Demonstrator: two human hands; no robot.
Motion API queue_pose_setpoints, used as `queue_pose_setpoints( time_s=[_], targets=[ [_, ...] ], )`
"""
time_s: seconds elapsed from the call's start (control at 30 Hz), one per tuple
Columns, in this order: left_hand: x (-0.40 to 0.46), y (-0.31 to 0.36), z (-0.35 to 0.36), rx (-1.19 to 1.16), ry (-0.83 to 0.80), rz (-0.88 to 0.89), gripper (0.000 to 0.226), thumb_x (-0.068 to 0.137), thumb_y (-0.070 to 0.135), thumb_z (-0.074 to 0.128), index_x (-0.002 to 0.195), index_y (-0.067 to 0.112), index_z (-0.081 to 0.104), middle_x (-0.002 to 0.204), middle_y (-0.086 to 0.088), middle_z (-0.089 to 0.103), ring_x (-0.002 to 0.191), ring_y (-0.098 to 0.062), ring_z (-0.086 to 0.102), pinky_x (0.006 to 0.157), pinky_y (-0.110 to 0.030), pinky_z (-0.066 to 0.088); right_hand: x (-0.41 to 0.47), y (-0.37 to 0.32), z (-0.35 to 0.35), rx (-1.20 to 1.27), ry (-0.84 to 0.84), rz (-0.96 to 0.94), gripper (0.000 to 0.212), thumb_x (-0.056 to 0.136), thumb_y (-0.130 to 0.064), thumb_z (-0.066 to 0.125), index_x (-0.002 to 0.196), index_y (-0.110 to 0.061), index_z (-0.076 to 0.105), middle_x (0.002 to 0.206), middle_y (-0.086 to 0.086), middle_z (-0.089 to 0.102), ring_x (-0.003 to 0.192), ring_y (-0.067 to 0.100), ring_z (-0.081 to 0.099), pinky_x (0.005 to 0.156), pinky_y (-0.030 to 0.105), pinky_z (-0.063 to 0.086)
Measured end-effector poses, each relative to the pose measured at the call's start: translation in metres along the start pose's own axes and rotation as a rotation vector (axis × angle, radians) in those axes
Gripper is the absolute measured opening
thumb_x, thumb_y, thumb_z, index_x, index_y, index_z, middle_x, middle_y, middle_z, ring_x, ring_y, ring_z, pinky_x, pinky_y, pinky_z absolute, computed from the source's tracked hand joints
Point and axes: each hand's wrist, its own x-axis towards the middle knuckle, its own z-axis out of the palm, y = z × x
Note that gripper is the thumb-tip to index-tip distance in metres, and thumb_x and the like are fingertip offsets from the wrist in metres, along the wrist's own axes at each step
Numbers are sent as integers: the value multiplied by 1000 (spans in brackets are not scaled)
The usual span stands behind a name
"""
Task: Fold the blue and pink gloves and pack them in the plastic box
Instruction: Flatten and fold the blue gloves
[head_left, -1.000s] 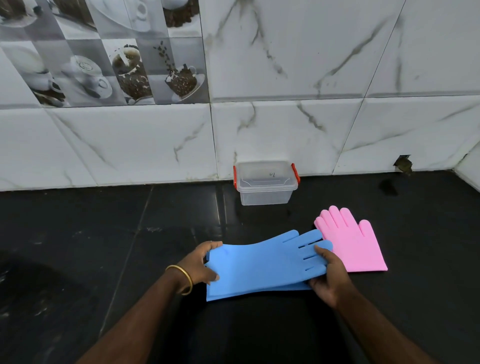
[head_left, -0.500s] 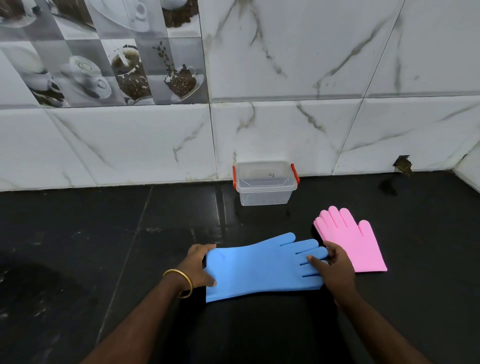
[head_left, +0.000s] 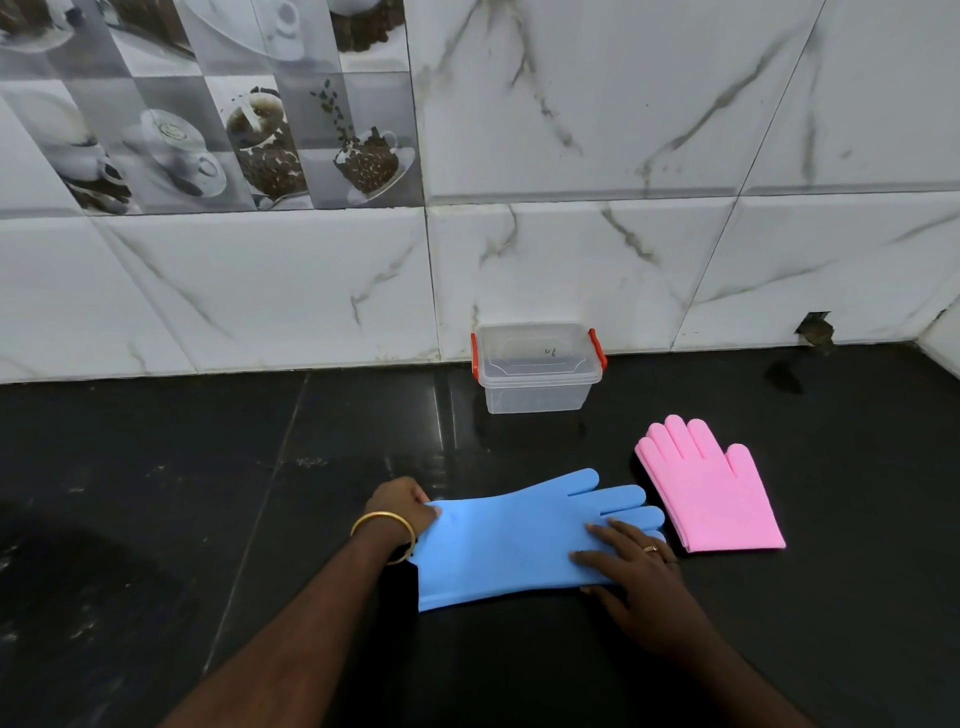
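The blue gloves lie flat on the black counter, cuff to the left and fingers pointing right. My left hand pinches the cuff edge between thumb and curled fingers. My right hand lies flat on the palm part of the blue gloves, fingers straight, pressing down. To the right rest the pink gloves, stacked, fingers pointing toward the wall. The clear plastic box with red clips stands shut against the wall, behind the gloves.
A marble-tiled wall rises right behind the box. The wall turns a corner at the far right. Dark counter stretches to the left of my arms.
My right hand has slid left from the blue glove's fingertips onto its palm and now lies flat. The blue gloves have settled flatter. My left hand stays at the cuff.
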Motion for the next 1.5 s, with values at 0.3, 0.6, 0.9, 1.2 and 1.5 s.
queue_pose_setpoints(
  time_s=[0.3, 0.6, 0.9, 1.2, 1.5],
  targets=[
    [13, 7, -18, 207, -279, 41, 26, 74, 25, 77, 96, 11, 72, 98, -6, 72, 86, -20, 65, 70, -26, 46, -5, -11, 3, -174, 201, -126, 53, 64, -30, 90, 114, -37, 72, 128, -5, 67, 124, 29, 59, 94, 48, 48],
    [20, 17, -31, -456, -339, -193, 12, 91, 14, 62, 100, 11, 55, 86, -13, 57, 63, -23, 55, 62, -38, 53, 18, -25, 8, -221, 271, -92, 52, 62, -29, 89, 111, -35, 74, 124, -4, 69, 121, 27, 62, 98, 52, 46],
    [-4, -20, -15, -764, -353, -39, 68, 61, 2, 86, 109, 38, 54, 106, -10, 64, 90, -25, 71, 62, -40, 59, 17, -34, 14, 19, 159, 22, 61, 92, -62, 41, 149, -39, 34, 157, -19, 25, 149, 6, 5, 122, 36, -5],
    [-27, -28, -6, -542, -211, 193, 80, 57, -1, 88, 127, 20, 56, 133, -9, 50, 115, -24, 57, 96, -40, 52, 115, -110, 2, 1132, 345, 234, 62, 97, -35, 55, 151, -30, 25, 157, -5, 31, 141, 10, 34, 118, 41, 32],
    [-42, -4, -22, -363, -163, 369, 91, 66, 9, 84, 142, 29, 38, 147, 6, 28, 133, -14, 35, 108, -30, 38, 138, -105, 32, 1191, 428, 375, 62, 96, -32, 59, 150, -22, 30, 151, -1, 39, 137, 8, 36, 108, 27, 35]
  ],
)
